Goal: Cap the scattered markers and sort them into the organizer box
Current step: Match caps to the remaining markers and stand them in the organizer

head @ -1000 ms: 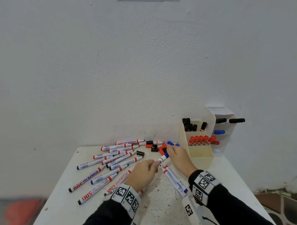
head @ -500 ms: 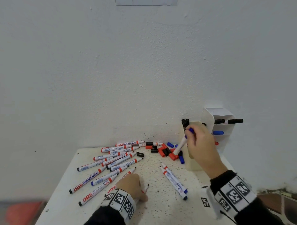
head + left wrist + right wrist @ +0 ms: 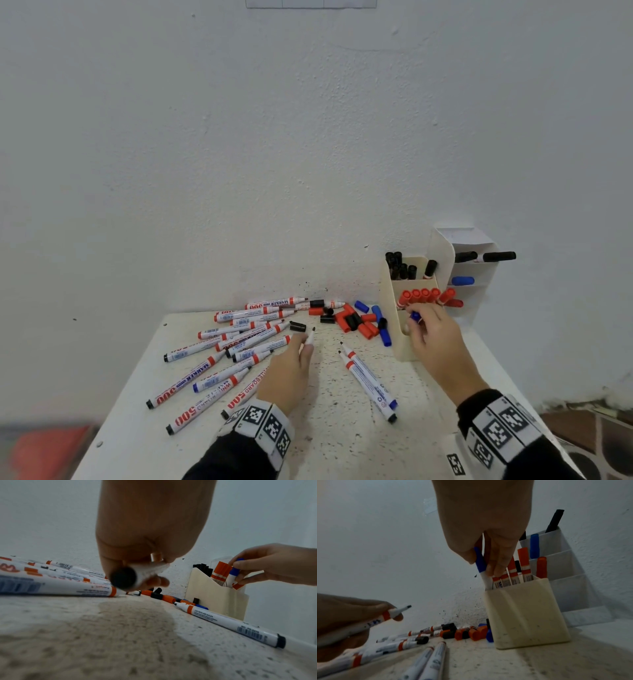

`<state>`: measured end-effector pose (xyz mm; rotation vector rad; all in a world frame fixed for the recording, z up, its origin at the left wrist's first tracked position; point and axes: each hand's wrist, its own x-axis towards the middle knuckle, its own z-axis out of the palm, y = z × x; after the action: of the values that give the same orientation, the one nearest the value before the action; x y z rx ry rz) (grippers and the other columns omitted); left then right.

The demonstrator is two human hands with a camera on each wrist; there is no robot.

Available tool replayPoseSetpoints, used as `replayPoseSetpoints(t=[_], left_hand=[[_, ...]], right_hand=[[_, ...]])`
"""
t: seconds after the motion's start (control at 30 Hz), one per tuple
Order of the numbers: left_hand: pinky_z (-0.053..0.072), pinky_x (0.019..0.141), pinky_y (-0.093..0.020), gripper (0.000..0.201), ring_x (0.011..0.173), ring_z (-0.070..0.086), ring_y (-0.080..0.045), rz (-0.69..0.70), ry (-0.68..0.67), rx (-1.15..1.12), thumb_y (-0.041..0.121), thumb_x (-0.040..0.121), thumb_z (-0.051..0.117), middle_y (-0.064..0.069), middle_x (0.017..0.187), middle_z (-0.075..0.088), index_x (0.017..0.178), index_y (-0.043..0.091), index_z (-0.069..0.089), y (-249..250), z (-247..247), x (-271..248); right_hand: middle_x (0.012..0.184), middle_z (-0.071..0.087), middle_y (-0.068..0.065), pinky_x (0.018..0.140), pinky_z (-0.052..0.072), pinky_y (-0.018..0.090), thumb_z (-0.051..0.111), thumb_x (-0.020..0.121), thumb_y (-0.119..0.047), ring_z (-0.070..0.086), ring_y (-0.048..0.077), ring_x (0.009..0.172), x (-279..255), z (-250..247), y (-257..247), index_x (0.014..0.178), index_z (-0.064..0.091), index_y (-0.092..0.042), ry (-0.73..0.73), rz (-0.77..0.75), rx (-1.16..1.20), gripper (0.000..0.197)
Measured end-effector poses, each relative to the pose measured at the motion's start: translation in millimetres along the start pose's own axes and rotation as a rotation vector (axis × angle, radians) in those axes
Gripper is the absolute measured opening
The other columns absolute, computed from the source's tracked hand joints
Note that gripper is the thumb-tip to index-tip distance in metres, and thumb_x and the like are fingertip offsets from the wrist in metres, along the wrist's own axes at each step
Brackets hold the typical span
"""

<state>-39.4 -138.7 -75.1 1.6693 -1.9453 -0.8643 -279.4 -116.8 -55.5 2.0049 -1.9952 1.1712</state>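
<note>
My right hand (image 3: 416, 322) pinches a blue-capped marker (image 3: 480, 562) by its cap end. The marker stands upright with its lower end inside the cream organizer box (image 3: 399, 342), at the front left beside the row of red-capped markers (image 3: 424, 296). Black-capped markers (image 3: 402, 269) fill the box's back compartment. My left hand (image 3: 306, 342) grips an uncapped black-tipped marker (image 3: 311, 337), tip pointing away, just above the table. Several uncapped markers (image 3: 239, 342) lie fanned out at the left. Loose red, black and blue caps (image 3: 356, 322) are piled by the box.
Two uncapped markers (image 3: 368, 380) lie side by side between my hands. A white tiered holder (image 3: 472, 274) behind the box holds black and blue markers. The white speckled table (image 3: 325, 438) ends against the wall; its right edge runs close past the box.
My right hand has come down from above the box and lowered the blue-capped marker into it. My left hand has lifted an uncapped marker and moved forward.
</note>
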Motion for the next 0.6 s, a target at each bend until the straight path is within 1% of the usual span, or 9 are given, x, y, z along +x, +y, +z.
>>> replayPoseSetpoints(t=[0.1, 0.17, 0.23, 0.3, 0.37, 0.43, 0.5, 0.57, 0.6], left_hand=[[0.043, 0.064, -0.021, 0.039, 0.070, 0.055, -0.009, 0.031, 0.032, 0.036, 0.038, 0.101, 0.024, 0.001, 0.088, 0.061, 0.130, 0.019, 0.041, 3.0, 4.1, 0.7], [0.039, 0.059, -0.022, 0.036, 0.062, 0.048, -0.008, 0.014, 0.048, 0.017, 0.032, 0.102, 0.025, 0.002, 0.080, 0.056, 0.120, 0.011, 0.047, 5.7, 6.7, 1.7], [0.043, 0.065, -0.029, 0.036, 0.072, 0.054, -0.017, -0.008, 0.044, 0.015, 0.026, 0.100, 0.027, -0.007, 0.087, 0.057, 0.120, 0.005, 0.048, 6.1, 9.0, 3.9], [0.047, 0.076, -0.035, 0.037, 0.093, 0.058, -0.027, -0.017, 0.046, 0.034, 0.023, 0.099, 0.030, -0.014, 0.106, 0.059, 0.126, 0.004, 0.045, 4.4, 10.5, 6.9], [0.047, 0.078, -0.031, 0.042, 0.098, 0.057, -0.024, 0.002, 0.073, 0.052, 0.022, 0.099, 0.030, -0.012, 0.116, 0.057, 0.138, 0.008, 0.037, 2.6, 10.8, 8.1], [0.044, 0.081, -0.023, 0.047, 0.102, 0.056, -0.018, 0.028, 0.087, 0.040, 0.024, 0.101, 0.028, -0.008, 0.123, 0.055, 0.147, 0.014, 0.022, 2.5, 10.1, 7.6], [0.040, 0.078, -0.019, 0.050, 0.096, 0.055, -0.014, 0.035, 0.087, 0.033, 0.026, 0.102, 0.026, -0.006, 0.117, 0.057, 0.149, 0.019, 0.014, 1.6, 9.3, 8.2], [0.038, 0.068, -0.017, 0.050, 0.085, 0.054, -0.011, 0.039, 0.094, 0.018, 0.026, 0.101, 0.028, -0.003, 0.106, 0.059, 0.149, 0.019, 0.015, 0.6, 10.4, 9.5], [0.037, 0.062, -0.017, 0.050, 0.081, 0.053, -0.011, 0.040, 0.098, 0.007, 0.024, 0.101, 0.029, -0.004, 0.105, 0.058, 0.149, 0.018, 0.016, 0.8, 11.2, 9.8]], right_hand=[[0.088, 0.057, 0.000, 0.069, 0.034, 0.010, 0.065, 0.081, -0.003, 0.054, 0.018, 0.081, 2.6, -3.3, -3.5, 0.094, 0.064, -0.008, -0.050, 0.035, 0.040, 0.014], [0.086, 0.054, -0.004, 0.068, 0.035, 0.014, 0.066, 0.081, -0.008, 0.052, 0.017, 0.082, 3.0, -4.1, -6.9, 0.092, 0.063, -0.012, -0.102, 0.053, 0.038, 0.012], [0.090, 0.052, -0.005, 0.069, 0.036, 0.016, 0.067, 0.080, -0.013, 0.051, 0.015, 0.086, 2.1, -4.2, -9.4, 0.095, 0.062, -0.015, -0.119, 0.066, 0.020, 0.016], [0.095, 0.052, -0.005, 0.067, 0.040, 0.017, 0.070, 0.077, -0.018, 0.051, 0.013, 0.086, 0.6, -6.6, -15.2, 0.097, 0.063, -0.014, -0.036, 0.072, -0.017, 0.022], [0.088, 0.055, 0.001, 0.062, 0.045, 0.020, 0.066, 0.077, -0.017, 0.052, 0.013, 0.076, -0.6, -10.3, -26.8, 0.087, 0.065, -0.008, 0.152, -0.076, -0.010, 0.014], [0.075, 0.053, -0.001, 0.064, 0.041, 0.011, 0.055, 0.080, -0.016, 0.044, 0.004, 0.069, -1.4, -11.2, -42.3, 0.076, 0.062, -0.006, 0.240, -0.243, 0.083, 0.013], [0.068, 0.049, -0.008, 0.060, 0.038, 0.007, 0.050, 0.082, -0.017, 0.039, -0.001, 0.062, -3.4, -6.6, -59.7, 0.075, 0.059, -0.011, 0.093, -0.278, 0.221, 0.013], [0.068, 0.051, -0.007, 0.056, 0.038, 0.014, 0.051, 0.086, -0.019, 0.043, 0.002, 0.059, -4.6, 5.4, -71.9, 0.081, 0.057, -0.019, -0.172, -0.146, 0.252, 0.008], [0.076, 0.054, -0.006, 0.058, 0.039, 0.017, 0.050, 0.088, -0.019, 0.046, 0.002, 0.064, -3.7, 15.5, -72.8, 0.087, 0.057, -0.021, -0.290, -0.049, 0.211, 0.007]])
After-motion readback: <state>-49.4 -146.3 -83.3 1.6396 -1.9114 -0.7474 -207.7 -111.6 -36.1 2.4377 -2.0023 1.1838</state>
